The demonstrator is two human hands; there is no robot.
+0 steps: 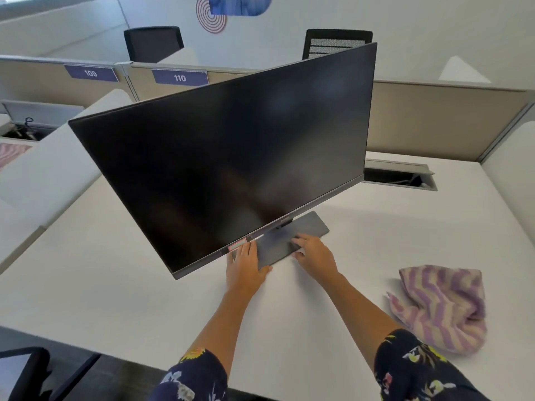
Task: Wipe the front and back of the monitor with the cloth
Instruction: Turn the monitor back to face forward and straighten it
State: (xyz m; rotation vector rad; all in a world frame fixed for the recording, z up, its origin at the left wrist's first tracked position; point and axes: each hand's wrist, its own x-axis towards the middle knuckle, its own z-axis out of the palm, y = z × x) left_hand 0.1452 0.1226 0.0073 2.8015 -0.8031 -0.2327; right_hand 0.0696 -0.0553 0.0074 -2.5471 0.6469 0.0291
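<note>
Hands first: our left hand [246, 264] and right hand [314, 253] both lie flat on the grey rectangular stand base [309, 227], fingers fairly straight, pressing rather than gripping. The wide black flat-panel monitor [225, 157] stands angled on the white desk [115, 285]. It looks top-heavy with a fragile screen, so we'd turn it by the base. The soft purple-and-beige striped cloth [440, 308] lies loose to our right, unheld.

Large black flat-screen monitor [231, 157] angled across the white desk [115, 285] centre, open desktop along near edge, crumpled purple-and-cream striped cloth [440, 308] near right edge
</note>
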